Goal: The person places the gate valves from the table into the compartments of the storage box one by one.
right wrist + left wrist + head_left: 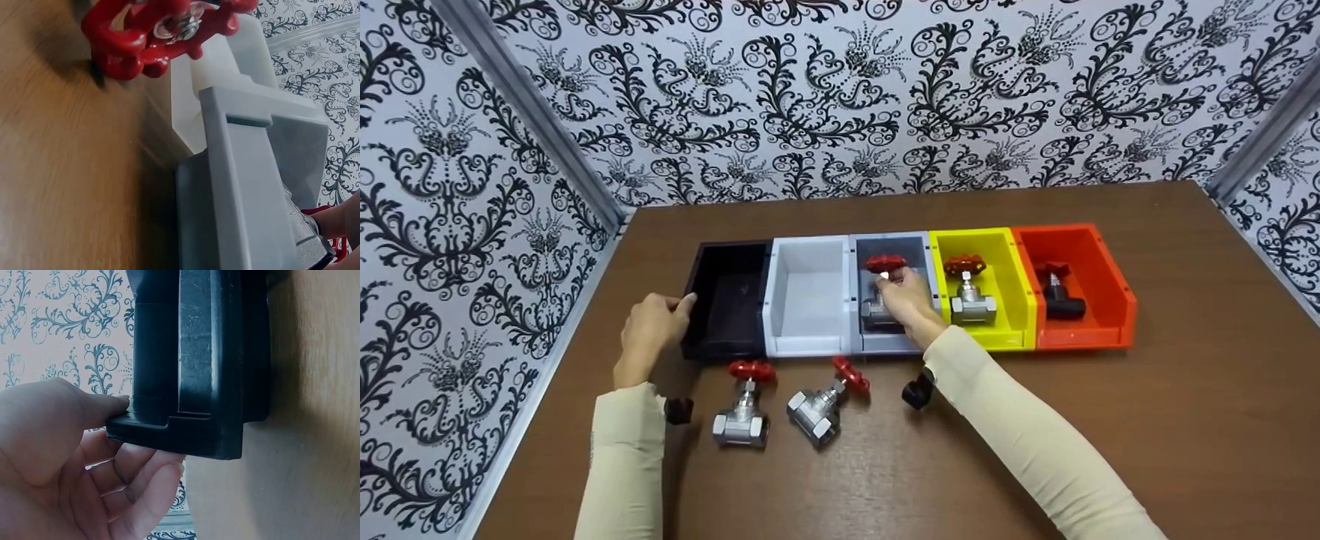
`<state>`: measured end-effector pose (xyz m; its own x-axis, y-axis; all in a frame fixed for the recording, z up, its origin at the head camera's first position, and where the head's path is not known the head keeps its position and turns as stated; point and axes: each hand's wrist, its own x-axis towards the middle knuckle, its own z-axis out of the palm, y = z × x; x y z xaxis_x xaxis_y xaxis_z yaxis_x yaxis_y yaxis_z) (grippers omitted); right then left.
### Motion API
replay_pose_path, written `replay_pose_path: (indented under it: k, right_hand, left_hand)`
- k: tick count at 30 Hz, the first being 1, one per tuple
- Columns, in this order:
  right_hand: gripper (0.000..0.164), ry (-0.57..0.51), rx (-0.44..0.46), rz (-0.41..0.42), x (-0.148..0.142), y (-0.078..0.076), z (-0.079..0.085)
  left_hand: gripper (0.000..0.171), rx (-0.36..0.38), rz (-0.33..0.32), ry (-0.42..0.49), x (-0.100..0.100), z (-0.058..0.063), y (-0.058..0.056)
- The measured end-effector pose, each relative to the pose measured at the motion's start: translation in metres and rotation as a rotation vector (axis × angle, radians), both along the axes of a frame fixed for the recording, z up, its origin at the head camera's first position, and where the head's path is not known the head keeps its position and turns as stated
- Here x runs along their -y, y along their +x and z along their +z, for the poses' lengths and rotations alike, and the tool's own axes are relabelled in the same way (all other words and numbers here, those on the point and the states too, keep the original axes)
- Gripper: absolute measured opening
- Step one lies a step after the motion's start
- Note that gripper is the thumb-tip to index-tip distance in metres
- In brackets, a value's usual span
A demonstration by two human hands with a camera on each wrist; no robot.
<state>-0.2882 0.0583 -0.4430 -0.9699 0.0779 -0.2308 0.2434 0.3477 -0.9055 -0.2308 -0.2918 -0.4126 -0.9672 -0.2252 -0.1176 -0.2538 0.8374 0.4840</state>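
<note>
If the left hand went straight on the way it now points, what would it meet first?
Most likely the black bin: the left hand grips its left edge, so contact is there from the start. How deep the fingers reach round that edge is hard to judge.

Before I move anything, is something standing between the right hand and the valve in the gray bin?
Nothing visible does. The right hand is at the valve, holding it just below its red wheel. The low front wall of the gray bin lies nearer the person, not between them.
</note>
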Motion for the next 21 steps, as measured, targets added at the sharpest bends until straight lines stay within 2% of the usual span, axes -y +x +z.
replay_pose_path:
  k: [10,21]
  right_hand:
    - [0.034,0.050,0.008,0.010,0.0003,-0.0016,-0.0027]
    - [0.030,0.068,0.009,0.015,-0.0005,-0.0028,-0.0030]
  left_hand:
    - [0.050,0.017,-0.003,0.002,-0.0001,0.0010,-0.0003]
    - [0.052,0.001,-0.008,-0.004,-0.0002,-0.0007,-0.0009]
